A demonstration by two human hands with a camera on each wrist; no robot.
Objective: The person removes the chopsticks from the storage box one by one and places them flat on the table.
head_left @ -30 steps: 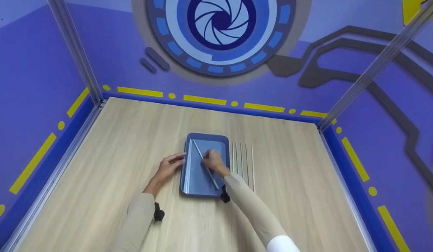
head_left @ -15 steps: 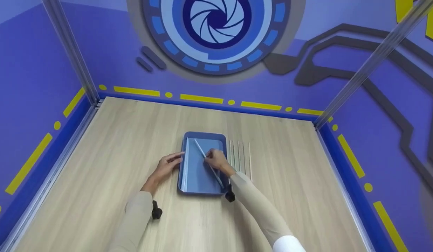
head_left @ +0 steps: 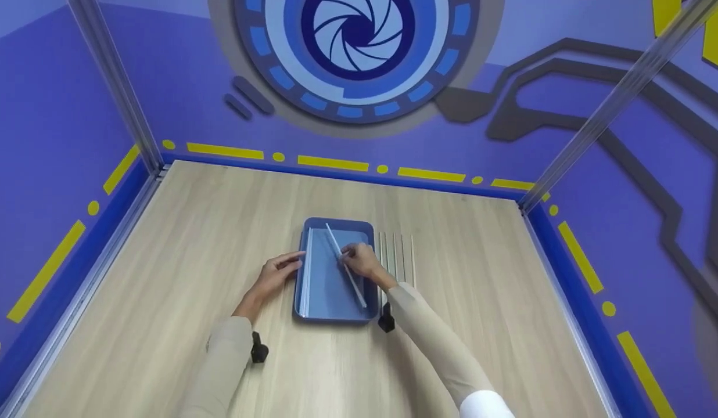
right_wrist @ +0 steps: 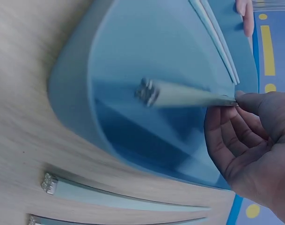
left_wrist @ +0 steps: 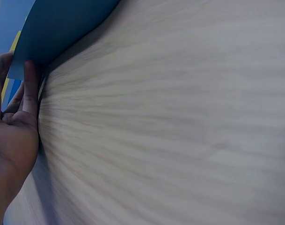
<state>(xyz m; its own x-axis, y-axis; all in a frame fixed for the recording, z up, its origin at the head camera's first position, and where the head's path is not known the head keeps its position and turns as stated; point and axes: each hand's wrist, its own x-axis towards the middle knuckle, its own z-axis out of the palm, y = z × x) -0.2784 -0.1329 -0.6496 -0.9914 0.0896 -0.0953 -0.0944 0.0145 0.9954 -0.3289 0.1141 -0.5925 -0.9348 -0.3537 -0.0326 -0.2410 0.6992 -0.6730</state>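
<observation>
A blue rectangular tray lies on the wooden table. Over its inside, my right hand pinches a pale, slim chopstick near its middle, between thumb and fingers. In the right wrist view this chopstick slants above the tray floor, its silvery thick end towards the camera. Along the tray's left side lie pale chopsticks, close together. My left hand touches the tray's left wall with its fingers fairly straight. The left wrist view shows those fingers against the wall, the thumb partly cut off.
Several more chopsticks lie side by side on the table just right of the tray, partly under my right forearm. Blue printed walls with metal corner posts enclose the table at the back and sides.
My right hand has moved slightly up and right, and the chopstick in it now stands higher, its far end reaching the tray's back rim. My left hand stays at the tray; the view shifts slightly.
</observation>
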